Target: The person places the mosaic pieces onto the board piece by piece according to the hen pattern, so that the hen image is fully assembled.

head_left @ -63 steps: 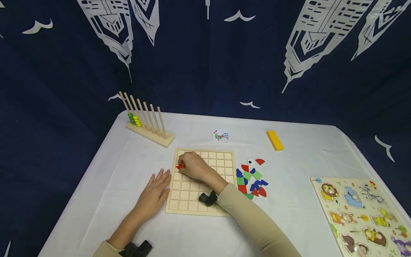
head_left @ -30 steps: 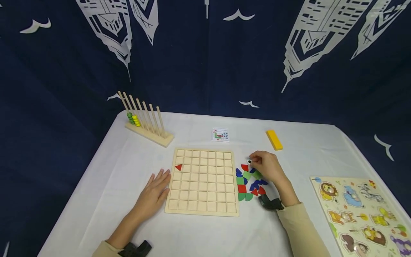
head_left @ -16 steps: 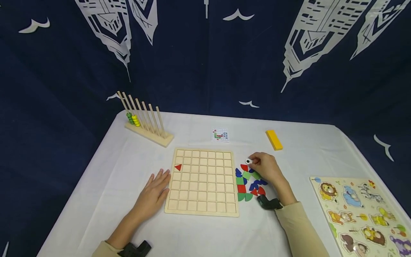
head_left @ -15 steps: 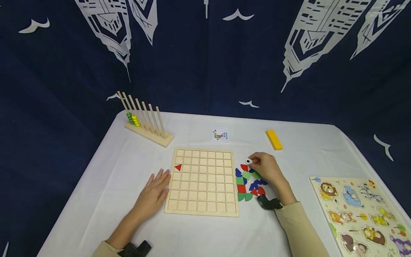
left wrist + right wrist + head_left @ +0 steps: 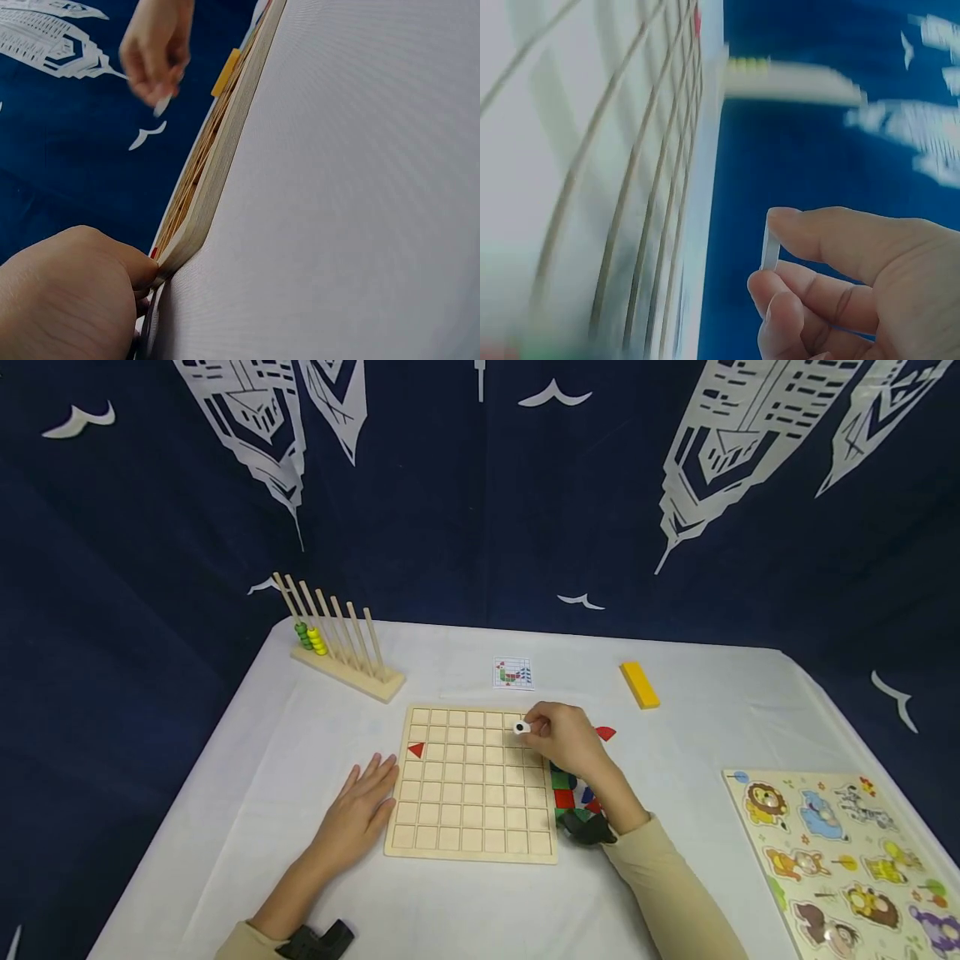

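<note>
A wooden grid board (image 5: 472,785) lies on the white table, with one red triangle (image 5: 417,749) in a cell near its left edge. My right hand (image 5: 558,739) hovers over the board's top right corner and pinches a small white eye piece (image 5: 522,727) between thumb and fingers; in the right wrist view the white eye piece (image 5: 769,246) shows edge-on. My left hand (image 5: 360,806) lies flat on the table, fingers touching the board's left edge (image 5: 196,225). Coloured pieces (image 5: 566,793) lie right of the board, partly hidden by my right arm.
A pattern card (image 5: 513,674) and a yellow block (image 5: 640,685) lie behind the board. A peg rack with green and yellow beads (image 5: 341,647) stands at the back left. An animal puzzle (image 5: 840,852) sits at the right edge. Dark blue curtain surrounds the table.
My right hand picked the white eye piece from the pile and carried it left, over the board's top right corner. A red piece right of my hand is uncovered. The left hand stayed put.
</note>
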A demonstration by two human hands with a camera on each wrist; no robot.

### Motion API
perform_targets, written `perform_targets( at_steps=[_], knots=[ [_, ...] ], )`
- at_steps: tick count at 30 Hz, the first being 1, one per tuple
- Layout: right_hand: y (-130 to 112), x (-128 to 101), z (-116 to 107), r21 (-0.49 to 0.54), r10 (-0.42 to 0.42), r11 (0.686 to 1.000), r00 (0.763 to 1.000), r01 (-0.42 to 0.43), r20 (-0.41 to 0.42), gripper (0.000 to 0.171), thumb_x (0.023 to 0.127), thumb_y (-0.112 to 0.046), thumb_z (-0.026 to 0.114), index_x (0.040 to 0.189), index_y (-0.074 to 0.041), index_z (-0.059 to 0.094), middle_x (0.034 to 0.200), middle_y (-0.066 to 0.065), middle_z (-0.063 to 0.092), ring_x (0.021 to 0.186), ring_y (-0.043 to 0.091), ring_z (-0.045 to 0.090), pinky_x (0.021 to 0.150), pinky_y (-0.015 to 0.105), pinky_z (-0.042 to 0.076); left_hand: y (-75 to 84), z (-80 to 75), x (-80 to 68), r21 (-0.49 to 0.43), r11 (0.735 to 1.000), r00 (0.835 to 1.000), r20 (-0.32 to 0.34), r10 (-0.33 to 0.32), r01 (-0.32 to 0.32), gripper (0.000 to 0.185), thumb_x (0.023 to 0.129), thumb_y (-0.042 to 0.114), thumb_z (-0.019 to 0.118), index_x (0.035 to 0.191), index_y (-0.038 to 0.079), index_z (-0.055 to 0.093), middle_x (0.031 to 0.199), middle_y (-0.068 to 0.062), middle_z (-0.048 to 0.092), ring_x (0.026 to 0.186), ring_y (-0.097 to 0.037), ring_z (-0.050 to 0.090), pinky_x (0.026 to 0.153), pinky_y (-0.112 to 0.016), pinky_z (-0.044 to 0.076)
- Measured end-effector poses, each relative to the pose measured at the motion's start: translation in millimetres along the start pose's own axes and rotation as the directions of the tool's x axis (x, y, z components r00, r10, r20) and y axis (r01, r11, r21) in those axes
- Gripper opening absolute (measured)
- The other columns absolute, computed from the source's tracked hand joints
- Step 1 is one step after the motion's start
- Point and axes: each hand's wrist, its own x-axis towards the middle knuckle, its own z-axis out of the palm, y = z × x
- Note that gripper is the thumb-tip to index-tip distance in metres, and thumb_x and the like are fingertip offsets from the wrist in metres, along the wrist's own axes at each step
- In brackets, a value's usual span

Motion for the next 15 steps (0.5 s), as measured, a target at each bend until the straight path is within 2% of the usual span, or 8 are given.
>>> perform_targets(
  at_steps=[7,15],
  knots=[
    [-50,21,42,0.058,-0.137,0.99,0.986,0.132,0.096,0.017,0.072,-0.02,0.071,0.079,-0.009,0.062,0.065,-0.005,0.055,0.058,0.006,0.05,0.053,0.02,0.043,-0.5,-0.1,-0.3,0.001,1.0,1.0,0.02,-0.016,0.016,0.044,0.087,0.014,0.053,0.129,0.001,0.044,0.139,-0.008,0.036,0.132,-0.025,0.025,0.108,-0.048,0.014],
    [-72,33,72,0.032,-0.182,0.983,0.97,0.18,0.159,0.018,0.071,-0.021,0.072,0.075,-0.007,0.062,0.057,-0.006,0.052,0.052,0.006,0.046,0.049,0.018,0.038,-1.7,0.6,-0.7,0.019,1.0,1.0,-0.003,0.005,-0.004,0.044,0.087,0.014,0.054,0.128,0.0,0.046,0.138,-0.01,0.039,0.131,-0.027,0.029,0.107,-0.049,0.017]
  ],
)
